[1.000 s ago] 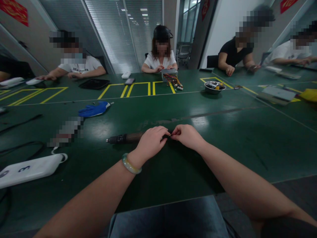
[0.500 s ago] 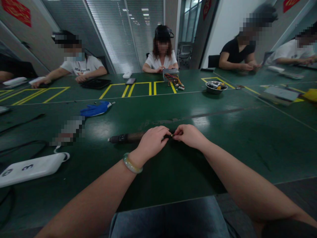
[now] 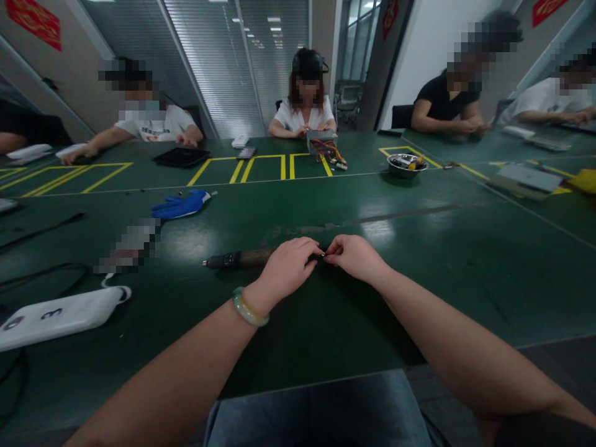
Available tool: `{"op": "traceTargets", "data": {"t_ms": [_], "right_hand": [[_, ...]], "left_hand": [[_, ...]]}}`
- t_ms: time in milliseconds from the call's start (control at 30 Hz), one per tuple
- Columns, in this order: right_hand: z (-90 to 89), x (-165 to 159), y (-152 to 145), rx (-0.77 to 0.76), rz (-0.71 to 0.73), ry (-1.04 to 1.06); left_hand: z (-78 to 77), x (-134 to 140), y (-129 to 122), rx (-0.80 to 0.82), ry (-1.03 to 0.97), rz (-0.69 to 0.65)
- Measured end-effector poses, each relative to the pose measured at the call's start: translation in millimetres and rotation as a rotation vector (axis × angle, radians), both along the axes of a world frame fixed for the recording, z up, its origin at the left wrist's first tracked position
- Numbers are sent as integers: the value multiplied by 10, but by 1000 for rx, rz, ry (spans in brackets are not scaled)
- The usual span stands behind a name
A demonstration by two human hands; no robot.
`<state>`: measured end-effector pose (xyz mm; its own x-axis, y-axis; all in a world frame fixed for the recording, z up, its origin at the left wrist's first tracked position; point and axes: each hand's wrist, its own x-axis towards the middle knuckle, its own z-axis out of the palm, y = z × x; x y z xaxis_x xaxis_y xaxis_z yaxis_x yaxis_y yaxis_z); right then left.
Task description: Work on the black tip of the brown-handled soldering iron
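An electric screwdriver [image 3: 254, 258] lies along the green table [image 3: 447, 273], its metal tip pointing left. My left hand [image 3: 291, 264], with a jade-like bangle [image 3: 250, 308] at the wrist, is closed over the tool's rear part and hides much of it. At that rear end, thumb and fingers of my right hand [image 3: 354, 254] pinch a tiny shiny brass-coloured piece [image 3: 323, 254]. Its exact kind is too small to tell. The two hands' fingertips nearly meet there.
Left of my hands are a blue glove [image 3: 181, 205], a blurred-out phone-like object [image 3: 133, 245], a white power bank [image 3: 60, 318] and dark cables [image 3: 46, 273]. Farther off are a metal bowl [image 3: 406, 169], a metal box with wires [image 3: 321, 143] and several seated people.
My hands stay at the screwdriver's rear end; the right fingers have shifted slightly around the small brass-coloured piece. Across the table, the person at left has lifted a hand a little.
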<state>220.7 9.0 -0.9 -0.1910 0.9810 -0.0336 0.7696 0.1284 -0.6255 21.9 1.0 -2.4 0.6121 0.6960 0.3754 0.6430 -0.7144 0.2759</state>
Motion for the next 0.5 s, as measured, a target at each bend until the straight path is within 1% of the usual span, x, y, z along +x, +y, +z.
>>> {"op": "traceTargets", "data": {"t_ms": [300,500], "right_hand": [[61,-83,-86,163,-40,-153],[49,-77,-73,147,-40,-145]], "left_hand": [[-11,16,8,-4,-4,-8],[-7,25,-3,-1,4,4]]}}
